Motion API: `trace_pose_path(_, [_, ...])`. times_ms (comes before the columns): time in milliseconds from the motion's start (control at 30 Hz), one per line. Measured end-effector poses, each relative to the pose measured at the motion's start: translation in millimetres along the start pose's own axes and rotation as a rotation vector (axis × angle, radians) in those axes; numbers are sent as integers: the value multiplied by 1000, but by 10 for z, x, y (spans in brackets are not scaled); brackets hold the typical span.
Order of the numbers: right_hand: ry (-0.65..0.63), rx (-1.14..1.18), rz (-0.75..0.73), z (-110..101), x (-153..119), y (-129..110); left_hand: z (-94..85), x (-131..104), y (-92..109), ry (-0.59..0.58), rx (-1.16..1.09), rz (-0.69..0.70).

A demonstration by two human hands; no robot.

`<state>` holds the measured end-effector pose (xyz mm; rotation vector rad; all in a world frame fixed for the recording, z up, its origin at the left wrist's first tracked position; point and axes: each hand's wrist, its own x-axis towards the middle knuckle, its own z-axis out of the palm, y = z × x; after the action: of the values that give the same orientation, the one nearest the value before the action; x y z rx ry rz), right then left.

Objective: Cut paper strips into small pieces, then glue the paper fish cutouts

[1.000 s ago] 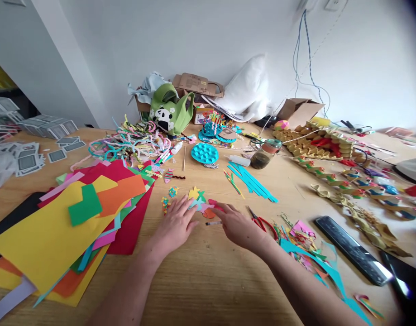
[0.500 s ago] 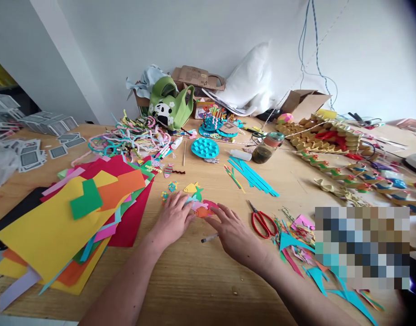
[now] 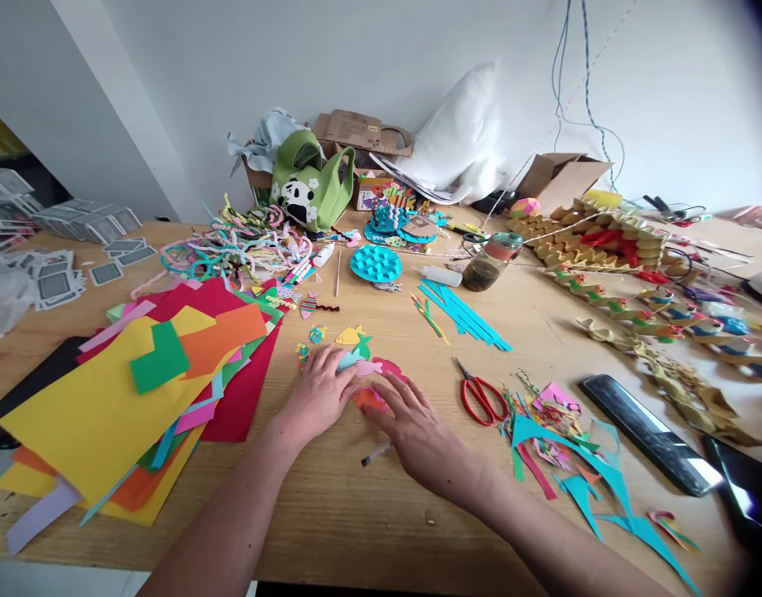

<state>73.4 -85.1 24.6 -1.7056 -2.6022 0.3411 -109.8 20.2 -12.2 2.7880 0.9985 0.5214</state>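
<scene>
Small fish cut-outs lie between my hands: a yellow fish (image 3: 349, 335), a green one (image 3: 362, 345), a pink one (image 3: 369, 367) and an orange one (image 3: 369, 399). My left hand (image 3: 319, 388) rests at their left side, fingers apart, its fingertips beside the light blue piece. Fingers spread, my right hand (image 3: 418, 419) reaches over the orange fish and a dark pink piece (image 3: 390, 370) from the right. Neither hand shows a grip on anything. Partly under my right hand is a pen (image 3: 376, 453).
Coloured sheets (image 3: 107, 406) are piled at the left. Red-handled scissors (image 3: 480, 398), blue strips (image 3: 464, 315) and paper scraps (image 3: 558, 439) lie to the right, with a phone (image 3: 651, 431) beyond. A blue scalloped disc (image 3: 376, 263) and a jar (image 3: 489, 264) stand farther back.
The orange fish has shifted down, apart from the pink fish. My hands have moved only slightly. The view has tilted a little.
</scene>
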Motion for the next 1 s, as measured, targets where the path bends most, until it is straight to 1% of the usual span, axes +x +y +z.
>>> trace_pose_path(67, [-8,46,-70,-30,-43,-24,-9,-1,11,-2,-6,-4])
trace_pose_path(133, [10,64,-80,-82,-54,17,-19,-3,19,2,-19,-8])
trace_pose_path(233, [96,21,15,-148,-39,151,-35,-1,22,7,-53,-2])
trace_pose_path(300, [124,0,53,-156,-40,220,-43,4,19,18,-77,6])
trace_pose_path(433, [75,25,21,-87,-91,210,-48,13,10,43,-146,69])
trace_pose_path(533, [42,20,25,-18,-122,162,-61,9,12,2,-206,135])
trace_pose_path(633, [44,-17,30,1,-105,186,-84,-1,17,-48,-222,177])
trace_pose_path(767, [60,-98,-8,-59,-33,300,-102,-16,21,-87,-218,180])
trace_pose_path(833, [74,-145,-2,-96,3,337,-104,-20,23,-95,-219,167])
trace_pose_path(900, [87,-167,19,-117,30,338,-109,-24,27,-101,-225,163])
trace_pose_path(1000, [62,-155,1,-106,62,299,-139,-28,47,-114,-239,170])
